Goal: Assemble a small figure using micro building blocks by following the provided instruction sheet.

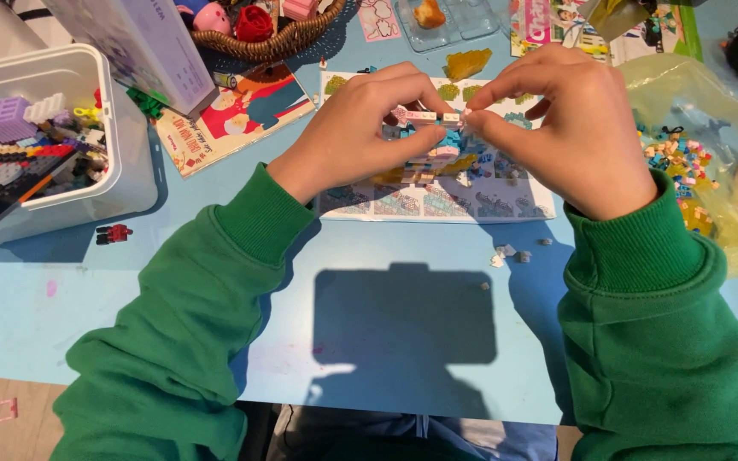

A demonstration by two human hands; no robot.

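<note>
Smooth pale-blue table (pixel 215 282), left hand (pixel 360 128) and right hand (pixel 574 128) fingers pinching knobbly pastel plastic brick model (pixel 439 137), glossy instruction sheet (pixel 506 203)

A white tub (pixel 134 145) of mixed bricks sits at the left on the blue table (pixel 403 324), with a small red piece (pixel 113 233) just beside it. A wicker basket (pixel 275 43) of toys stands at the top, and a clear bag (pixel 711 171) of tiny bricks lies at the right.
</note>
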